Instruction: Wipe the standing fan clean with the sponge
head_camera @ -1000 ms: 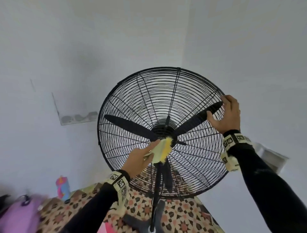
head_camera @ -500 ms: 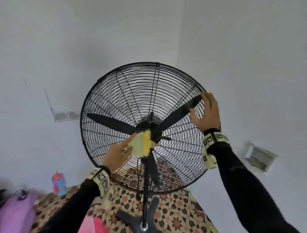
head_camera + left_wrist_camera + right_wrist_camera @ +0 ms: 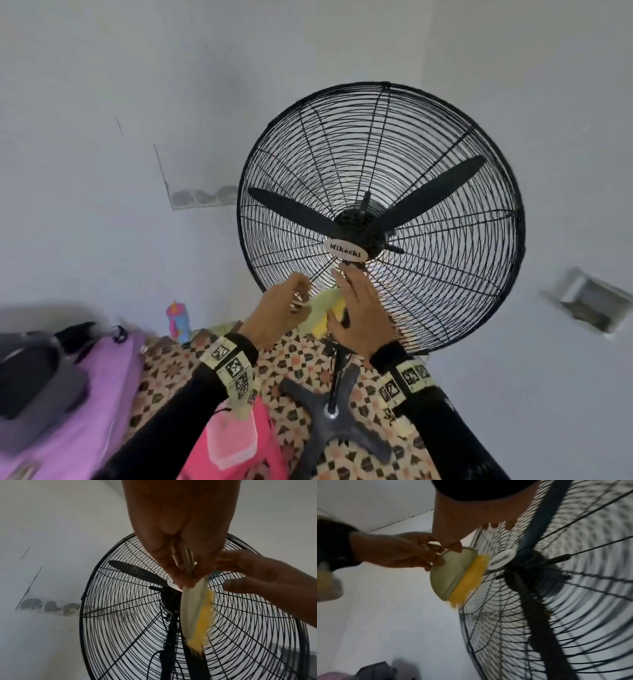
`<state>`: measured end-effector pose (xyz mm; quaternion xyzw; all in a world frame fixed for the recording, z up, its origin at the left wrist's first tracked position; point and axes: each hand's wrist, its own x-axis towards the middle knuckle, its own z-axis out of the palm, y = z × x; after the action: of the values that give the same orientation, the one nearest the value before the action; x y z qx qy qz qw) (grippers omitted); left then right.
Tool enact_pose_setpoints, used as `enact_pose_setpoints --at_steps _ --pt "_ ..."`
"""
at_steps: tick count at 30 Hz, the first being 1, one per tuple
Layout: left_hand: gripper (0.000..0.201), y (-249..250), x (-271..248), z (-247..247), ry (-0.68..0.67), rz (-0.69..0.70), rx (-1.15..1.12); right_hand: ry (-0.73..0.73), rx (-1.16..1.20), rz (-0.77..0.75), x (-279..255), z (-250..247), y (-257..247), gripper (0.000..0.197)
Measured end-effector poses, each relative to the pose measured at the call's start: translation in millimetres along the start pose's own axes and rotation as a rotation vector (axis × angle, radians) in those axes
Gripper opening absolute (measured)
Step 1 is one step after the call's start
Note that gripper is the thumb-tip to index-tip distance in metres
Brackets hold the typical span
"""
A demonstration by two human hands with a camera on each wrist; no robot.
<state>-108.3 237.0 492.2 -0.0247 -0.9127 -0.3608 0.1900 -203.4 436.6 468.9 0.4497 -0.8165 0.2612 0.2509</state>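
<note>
The black standing fan (image 3: pixel 380 219) faces me, its white "Mikachi" badge (image 3: pixel 346 251) at the cage centre. My left hand (image 3: pixel 299 303) pinches the top edge of a pale green sponge with a yellow scrub side (image 3: pixel 325 306), just below the badge. In the right wrist view the sponge (image 3: pixel 452 574) has its yellow side against the wire cage (image 3: pixel 539 615) beside the badge (image 3: pixel 502 560). In the left wrist view the sponge (image 3: pixel 193 608) hangs from my fingertips. My right hand (image 3: pixel 358 301) is open with straight fingers, right beside the sponge in front of the lower cage.
The fan's cross-shaped base (image 3: pixel 329 411) stands on a patterned floor (image 3: pixel 294 363). A pink container (image 3: pixel 233 442) lies near my left forearm, and a purple bundle (image 3: pixel 102 394) with a grey item (image 3: pixel 34 373) lies at left. A colourful bottle (image 3: pixel 178 320) stands by the wall. White walls surround the fan.
My right hand left the cage's right rim and came down beside the sponge. My left hand lowered the sponge from the hub, uncovering the badge.
</note>
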Motion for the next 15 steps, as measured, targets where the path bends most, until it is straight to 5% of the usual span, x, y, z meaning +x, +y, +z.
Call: enact_pose_setpoints --at_steps 5,8,11,15 --pt "0.048 -40 -53 -26 0.040 -0.069 -0.155 -0.290 0.163 0.114 -12 36 -54 0.041" --pt "0.048 -87 -92 -35 0.042 -0.149 -0.193 -0.270 0.258 0.243 -25 67 -91 0.036" --pt "0.045 -140 -128 -36 -0.102 -0.304 -0.205 -0.173 0.394 0.409 -38 100 -134 0.030" --pt "0.022 -194 -177 -35 -0.139 -0.396 -0.209 -0.262 0.531 0.545 -58 139 -172 0.023"
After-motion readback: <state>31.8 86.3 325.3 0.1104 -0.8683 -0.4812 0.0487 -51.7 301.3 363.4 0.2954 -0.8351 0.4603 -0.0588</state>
